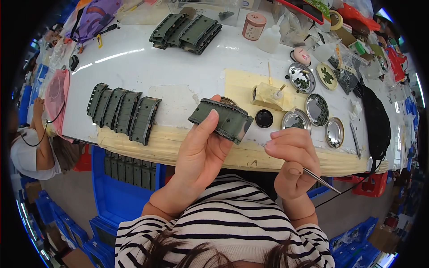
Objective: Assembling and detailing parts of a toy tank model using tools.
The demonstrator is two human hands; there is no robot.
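Note:
My left hand point(195, 156) holds up a dark green plastic model part point(221, 119), with ridged long edges and a camouflage patch at one end. The thumb lies on its top face and the fingers are underneath. To the right, my right hand point(295, 156) is closed around slim metal tweezers point(322, 180). Their back end sticks out below the hand, while the tips near the fingertips are hard to make out. A small gap separates this hand from the part. Just beyond it stands an open black round cap point(264, 118).
Similar green parts point(123, 109) stand in a row at left, with more green parts point(187, 33) at the back. Round metal tins point(296, 119) of tiny green pieces, a tape-wrapped bottle point(270, 97) and spare tweezers point(355, 140) lie right. A blue crate point(109, 196) sits below the table edge.

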